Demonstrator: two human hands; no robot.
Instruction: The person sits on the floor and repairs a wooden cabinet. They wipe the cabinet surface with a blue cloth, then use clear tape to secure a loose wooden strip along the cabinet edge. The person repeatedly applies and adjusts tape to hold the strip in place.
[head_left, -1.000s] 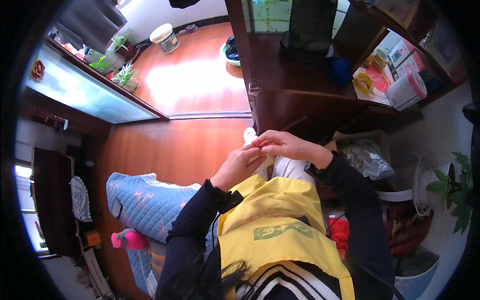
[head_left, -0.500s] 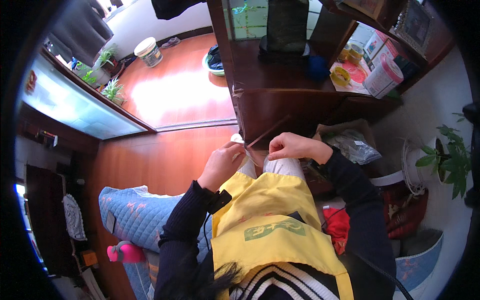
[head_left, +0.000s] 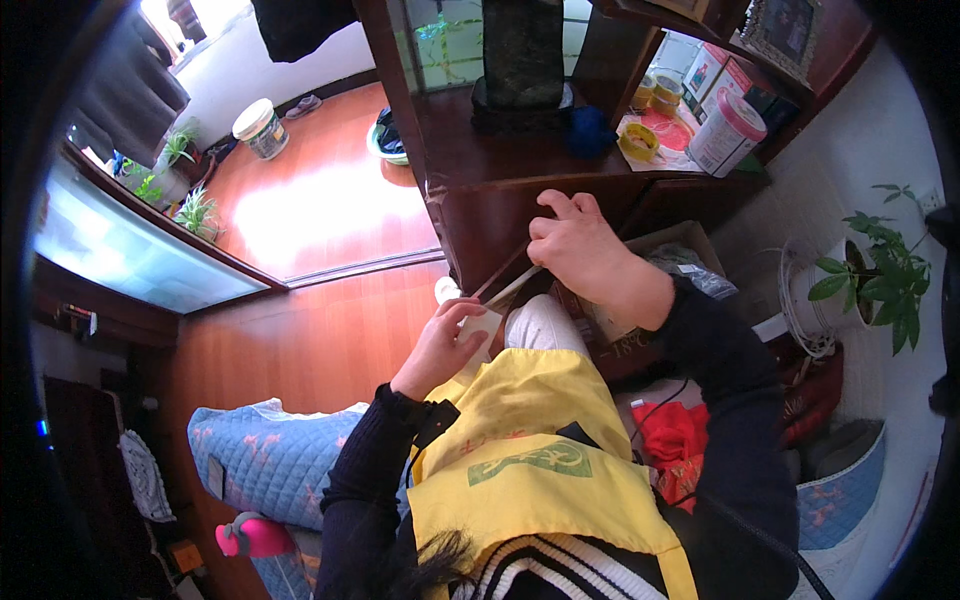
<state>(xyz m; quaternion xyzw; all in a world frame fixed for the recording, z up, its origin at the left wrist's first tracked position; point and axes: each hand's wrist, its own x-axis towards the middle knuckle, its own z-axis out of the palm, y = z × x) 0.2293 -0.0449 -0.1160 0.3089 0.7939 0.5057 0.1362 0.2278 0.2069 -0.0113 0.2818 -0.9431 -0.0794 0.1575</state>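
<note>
Apron [head_left: 510, 410], yellow, nearest. Left hand [head_left: 435, 350]: fingers curled, thumb and fingertips closed on small white piece [head_left: 484, 334] above the lap; piece probably light, pliable, best held by its edges. Pale strip [head_left: 514, 286], thin, between hands. Right hand [head_left: 585, 250]: fingers bent, partly spread; grip unclear. Beyond: dark cabinet [head_left: 485, 222].

My left hand [head_left: 440, 348] curls in a pinch; toward two o'clock from it, my right hand [head_left: 588, 248] arches, palm down.
</note>
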